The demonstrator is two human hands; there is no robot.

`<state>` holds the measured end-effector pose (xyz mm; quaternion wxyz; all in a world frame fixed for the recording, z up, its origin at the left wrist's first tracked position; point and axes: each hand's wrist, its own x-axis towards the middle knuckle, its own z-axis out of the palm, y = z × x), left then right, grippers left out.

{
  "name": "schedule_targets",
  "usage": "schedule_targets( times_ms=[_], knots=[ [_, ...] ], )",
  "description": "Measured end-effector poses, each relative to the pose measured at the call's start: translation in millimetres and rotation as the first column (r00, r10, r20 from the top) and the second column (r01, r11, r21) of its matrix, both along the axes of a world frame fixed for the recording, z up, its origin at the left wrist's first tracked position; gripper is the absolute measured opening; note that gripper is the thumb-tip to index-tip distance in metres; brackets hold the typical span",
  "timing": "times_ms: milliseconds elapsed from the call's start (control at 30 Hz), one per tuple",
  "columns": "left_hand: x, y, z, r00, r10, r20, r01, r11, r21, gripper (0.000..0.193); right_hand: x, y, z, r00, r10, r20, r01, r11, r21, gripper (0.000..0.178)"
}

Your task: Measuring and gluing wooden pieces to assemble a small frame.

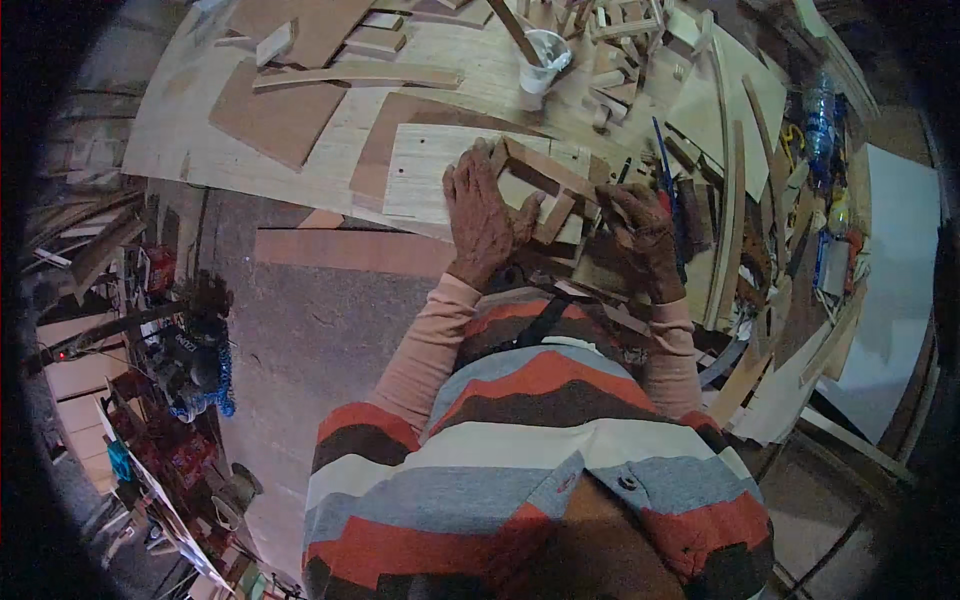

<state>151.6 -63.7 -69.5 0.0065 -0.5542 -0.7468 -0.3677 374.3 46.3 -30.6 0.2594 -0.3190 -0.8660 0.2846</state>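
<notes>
A small wooden frame [551,167] made of narrow strips lies on a pale plywood sheet [425,180] at the bench's near edge. My left hand [480,215] grips the frame's left side, fingers at its far corner and thumb stretched toward its inside. At the right corner of the frame, my right hand [645,235] is closed with bent fingers. Whatever is between those fingers is too small or hidden to make out. The hands partly cover the frame's left and right ends.
A white plastic cup [543,62] with a stick in it stands farther back. Wood offcuts [612,75] lie beyond the frame, brown boards [275,110] to the left. Long strips [733,215], a plastic bottle [820,125] and tools crowd the right. A pale board [350,250] edges the bench.
</notes>
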Motion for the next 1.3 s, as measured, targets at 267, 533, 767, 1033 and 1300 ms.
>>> schedule_targets(
  times_ms=[267,533,767,1033,1300],
  knots=[
    [0,0,2,1.0,0.023,-0.02,-0.024,1.0,-0.018,0.092,2,5,-6,0.999,0.029,-0.033,-0.026,0.997,0.073,0.031],
    [-3,4,9,1.0,-0.005,0.018,0.003,0.994,0.113,0.088,1,0,9,0.996,-0.05,-0.078,0.046,0.998,-0.053,0.026],
    [22,24,67,0.861,-0.135,0.489,0.014,0.97,0.242,0.048,-1,-26,29,0.96,-0.234,-0.153,0.077,0.749,-0.658,0.03],
    [44,59,86,0.381,-0.333,0.862,0.184,0.941,0.283,0.026,-12,-47,25,0.918,-0.297,-0.262,0.065,0.766,-0.64,0.032],
    [27,73,122,0.314,-0.248,0.916,0.15,0.966,0.209,0.031,37,-26,9,0.887,-0.46,-0.041,0.402,0.812,-0.423,0.02]
  ],
)
